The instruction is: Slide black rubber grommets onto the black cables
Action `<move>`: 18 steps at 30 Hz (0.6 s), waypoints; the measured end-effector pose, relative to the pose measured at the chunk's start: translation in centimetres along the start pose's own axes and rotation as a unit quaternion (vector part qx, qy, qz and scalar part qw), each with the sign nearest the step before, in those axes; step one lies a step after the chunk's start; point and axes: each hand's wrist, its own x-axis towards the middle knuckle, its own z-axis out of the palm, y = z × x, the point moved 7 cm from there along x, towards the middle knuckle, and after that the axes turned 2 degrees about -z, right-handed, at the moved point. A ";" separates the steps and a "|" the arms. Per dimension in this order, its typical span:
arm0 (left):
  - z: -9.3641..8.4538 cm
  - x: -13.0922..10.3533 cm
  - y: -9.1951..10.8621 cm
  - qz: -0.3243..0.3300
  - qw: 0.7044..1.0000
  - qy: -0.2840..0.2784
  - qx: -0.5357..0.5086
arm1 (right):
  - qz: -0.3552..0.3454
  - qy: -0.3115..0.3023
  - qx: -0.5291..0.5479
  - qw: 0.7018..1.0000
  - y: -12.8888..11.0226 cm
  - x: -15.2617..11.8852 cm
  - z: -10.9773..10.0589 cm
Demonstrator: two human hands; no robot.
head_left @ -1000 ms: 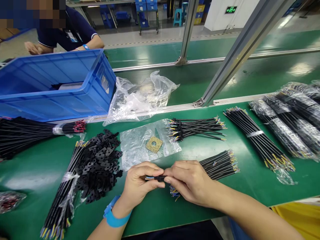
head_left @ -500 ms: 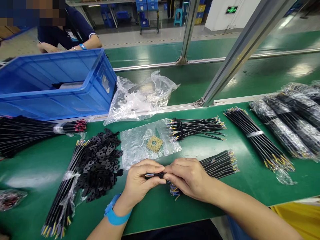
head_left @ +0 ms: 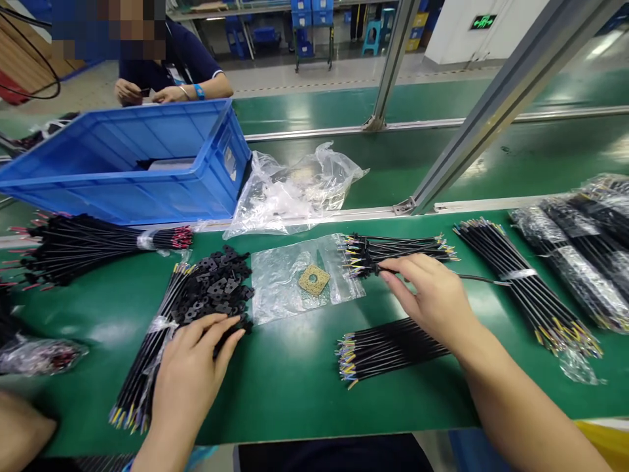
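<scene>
My right hand (head_left: 432, 292) pinches a black cable (head_left: 479, 278) close to the end with a small black piece on it. That end is over the row of black cables with black pieces (head_left: 407, 248); the other end sticks out to the right. My left hand (head_left: 196, 360) is at the near edge of a heap of small flat black pieces with holes (head_left: 213, 285). Its fingers are bent and apart from the thumb, with no held piece visible. Below my right forearm lies a stack of black cables (head_left: 388, 351) with bare coloured wire ends.
A yellowish square pad with a hole (head_left: 314, 280) lies on a clear plastic bag (head_left: 275, 288). Tied cable bundles (head_left: 521, 275) lie on both sides. At the back stand a blue bin (head_left: 171, 196) and a metal post (head_left: 472, 105). A co-worker's hands (head_left: 167, 94) show behind the bin.
My hands were together around a cable and have come apart. The right carried the cable up and right to the upper row; the left moved left to the heap. The view shifted slightly.
</scene>
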 end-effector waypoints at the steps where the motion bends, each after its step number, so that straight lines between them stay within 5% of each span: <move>1: 0.9 -0.5 0.0 0.009 0.999 -0.010 0.036 | -0.001 -0.003 -0.011 1.000 0.3 0.0 0.2; 5: 2.5 -1.4 0.8 0.024 0.992 -0.009 0.123 | 0.012 -0.025 -0.042 0.999 1.9 0.1 1.2; 12: 1.9 -2.1 2.8 0.096 0.993 0.029 0.061 | 0.046 -0.048 -0.010 0.998 4.8 0.9 3.2; 16: 1.5 -3.1 4.2 0.170 0.985 0.024 0.010 | 0.060 -0.034 -0.020 0.997 4.1 0.4 2.3; 18: 1.4 -3.5 4.3 0.180 0.984 0.014 -0.001 | 0.043 -0.084 0.006 0.996 2.9 -0.6 2.2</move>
